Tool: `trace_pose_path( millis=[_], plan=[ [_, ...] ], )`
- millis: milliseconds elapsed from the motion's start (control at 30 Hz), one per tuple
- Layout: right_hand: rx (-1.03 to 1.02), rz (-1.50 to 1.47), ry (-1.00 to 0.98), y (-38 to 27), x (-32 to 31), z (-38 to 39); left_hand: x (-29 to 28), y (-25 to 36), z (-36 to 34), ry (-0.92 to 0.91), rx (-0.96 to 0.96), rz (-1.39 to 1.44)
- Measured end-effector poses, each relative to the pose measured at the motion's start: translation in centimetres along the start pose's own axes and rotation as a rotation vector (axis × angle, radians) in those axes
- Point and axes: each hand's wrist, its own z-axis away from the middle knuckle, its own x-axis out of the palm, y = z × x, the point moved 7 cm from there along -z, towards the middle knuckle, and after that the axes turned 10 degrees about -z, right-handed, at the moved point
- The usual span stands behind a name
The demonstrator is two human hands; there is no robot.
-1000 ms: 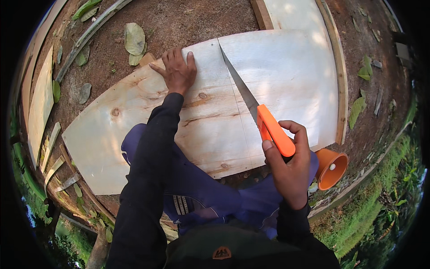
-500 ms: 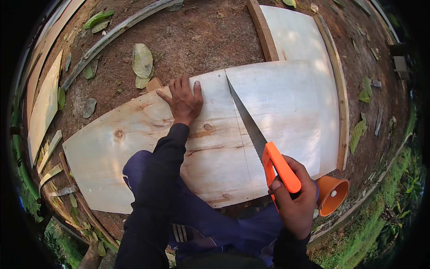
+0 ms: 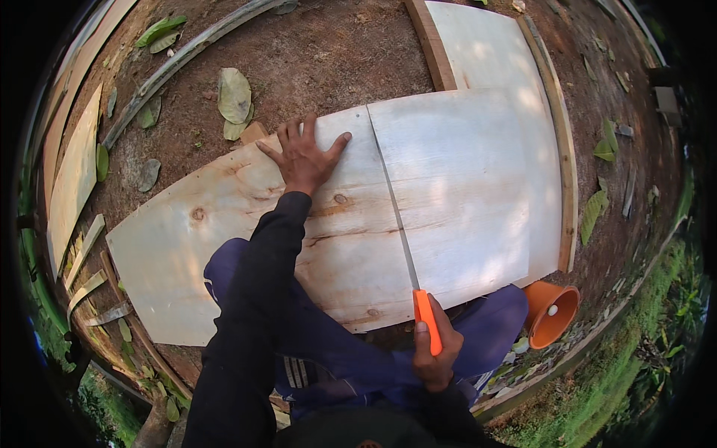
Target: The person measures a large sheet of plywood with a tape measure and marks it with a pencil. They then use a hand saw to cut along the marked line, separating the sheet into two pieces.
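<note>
A pale plywood sheet (image 3: 463, 201) with brown grain marks and knots lies across in front of me. My left hand (image 3: 308, 158) presses on it near the far edge, its fingers spread and holding nothing. My right hand (image 3: 438, 347) is closed round the orange handle of a handsaw (image 3: 401, 224). Its long grey blade points away from me and lies along the line running across the sheet, with the tip by the far edge. Seen nearly edge-on, the blade hides the marked line beneath it; whether its teeth bite the wood, I cannot tell.
A second pale panel (image 3: 478, 45) with wooden battens (image 3: 432, 45) lies at the far right, under the sheet. An orange bucket (image 3: 553, 316) lies tipped near my right knee. A long pole (image 3: 183, 63), wood strips (image 3: 86, 291) and dry leaves (image 3: 234, 95) are on the bare soil.
The saw has swung from a slant to line up with the marked line, and my right hand has moved left and nearer me. My left hand stays put with its fingers spread wider.
</note>
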Motion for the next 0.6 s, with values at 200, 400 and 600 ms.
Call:
trace_pose_path(
  millis=[200, 400, 600],
  plan=[
    [0.071, 0.02, -0.024, 0.1, -0.6, -2.0, 0.8, 0.1, 0.3, 0.064, 0.03, -0.032],
    [-0.06, 0.051, -0.034, -0.1, -1.7, 2.0, 0.4, -0.5, 0.3, 0.085, 0.03, -0.047],
    [0.053, 0.036, -0.035, -0.8, -0.7, -1.3, 1.1, -1.4, 0.2, 0.081, 0.039, -0.022]
  ],
)
